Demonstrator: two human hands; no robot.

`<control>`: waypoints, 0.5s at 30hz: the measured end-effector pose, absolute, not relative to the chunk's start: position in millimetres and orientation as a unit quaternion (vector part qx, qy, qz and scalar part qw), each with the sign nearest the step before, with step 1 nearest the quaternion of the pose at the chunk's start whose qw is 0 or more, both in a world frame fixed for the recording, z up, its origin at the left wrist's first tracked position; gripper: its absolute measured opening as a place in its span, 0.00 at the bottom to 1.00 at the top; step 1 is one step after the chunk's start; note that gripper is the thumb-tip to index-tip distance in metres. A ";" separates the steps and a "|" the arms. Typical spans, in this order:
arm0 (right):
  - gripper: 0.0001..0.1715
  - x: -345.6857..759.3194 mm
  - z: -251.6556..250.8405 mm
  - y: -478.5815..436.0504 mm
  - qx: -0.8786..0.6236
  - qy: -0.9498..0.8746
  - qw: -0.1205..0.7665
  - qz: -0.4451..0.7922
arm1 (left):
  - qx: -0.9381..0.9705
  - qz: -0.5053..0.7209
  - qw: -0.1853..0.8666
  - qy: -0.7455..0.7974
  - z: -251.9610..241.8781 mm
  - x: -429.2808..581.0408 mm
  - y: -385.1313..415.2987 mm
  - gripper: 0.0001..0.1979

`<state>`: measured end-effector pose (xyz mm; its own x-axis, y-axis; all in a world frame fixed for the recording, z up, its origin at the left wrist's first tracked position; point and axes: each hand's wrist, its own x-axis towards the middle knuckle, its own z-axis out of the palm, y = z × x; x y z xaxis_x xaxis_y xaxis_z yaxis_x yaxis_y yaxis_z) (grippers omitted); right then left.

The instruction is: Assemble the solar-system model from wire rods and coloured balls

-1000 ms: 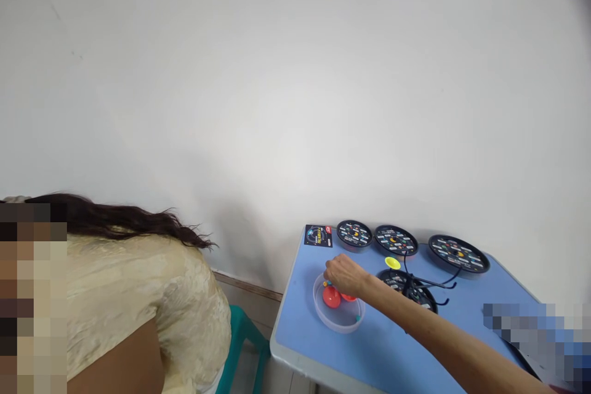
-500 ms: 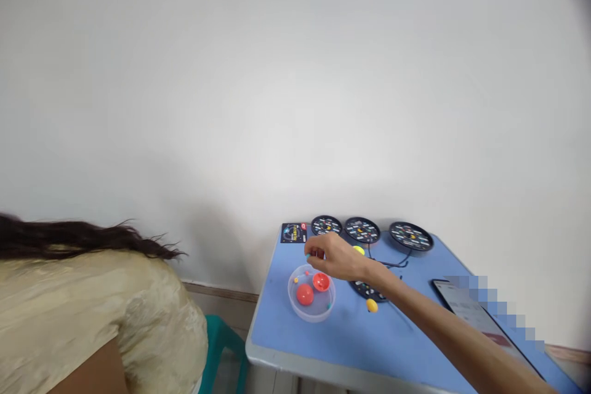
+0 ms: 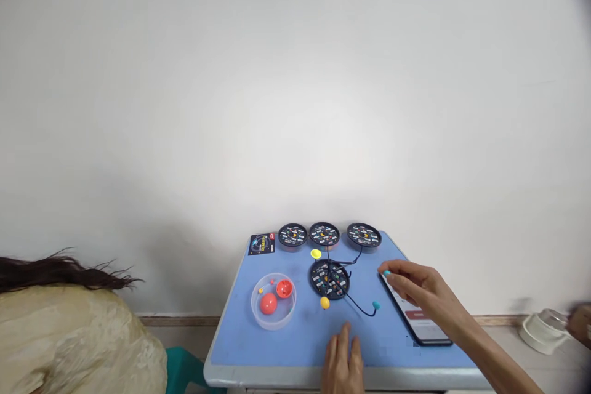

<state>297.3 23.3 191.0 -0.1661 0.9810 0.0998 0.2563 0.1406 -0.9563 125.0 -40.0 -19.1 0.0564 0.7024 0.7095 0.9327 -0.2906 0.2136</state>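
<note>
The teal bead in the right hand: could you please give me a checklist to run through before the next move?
1. Grip: teal bead pinched at right hand fingertips, ok.
2. Support: left hand empty, resting on table, ok.
3. Model: black base flat, wires attached, ok.
4. Clearance: phone lies beneath right hand, not ok.
5. Parts: clear bowl upright, ok.
6. Bare wire tip on the base: cannot tell.

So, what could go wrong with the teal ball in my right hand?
The right hand pinches the small teal ball at its fingertips, over the phone; it could slip and roll off the table. The wire arm juts from the black disc toward that hand; a brush could bend it.
</note>
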 end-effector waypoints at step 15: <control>0.22 362.4 84.3 -27.6 -0.568 -0.506 0.461 0.457 | -0.750 -0.194 0.241 -0.584 -7.2 123.6 33.3 0.28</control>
<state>362.4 -27.6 84.3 0.0704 0.9961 -0.0532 0.1543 -0.0636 -0.9860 123.6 33.3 -7.2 0.2422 0.7839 0.5717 0.9702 -0.2014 -0.1349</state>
